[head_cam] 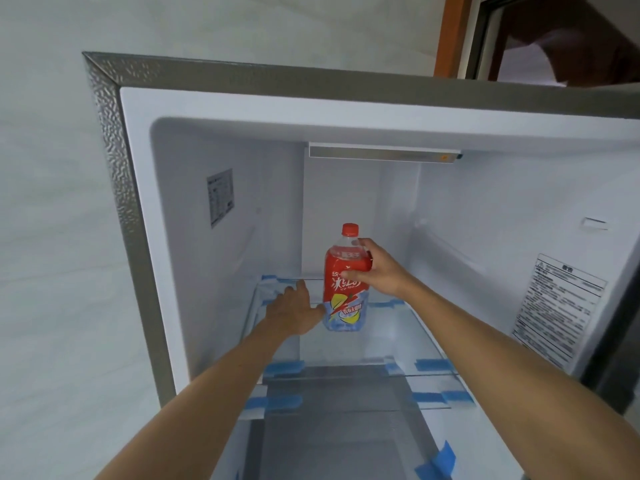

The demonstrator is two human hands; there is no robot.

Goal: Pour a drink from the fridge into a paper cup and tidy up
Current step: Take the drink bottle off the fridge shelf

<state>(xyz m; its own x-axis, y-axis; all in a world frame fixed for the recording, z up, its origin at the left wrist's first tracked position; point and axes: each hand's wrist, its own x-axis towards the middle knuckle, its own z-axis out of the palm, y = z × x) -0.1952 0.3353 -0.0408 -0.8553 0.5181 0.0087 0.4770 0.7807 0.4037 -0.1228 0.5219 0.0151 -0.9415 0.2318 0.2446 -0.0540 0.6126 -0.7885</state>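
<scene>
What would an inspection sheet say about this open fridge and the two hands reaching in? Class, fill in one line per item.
Surface: glass shelf with blue tape on its edges.
Job's things: ice tea bottle, upright, red cap on; no paper cup seen.
Clutter: nothing seen.
Hands: right hand grips the bottle's upper part; left hand lies flat beside its base, thumb at the bottle.
Cables: nothing seen.
Surroundings: white fridge interior, stickers on side walls, grey wall to the left, wooden door frame above.
</scene>
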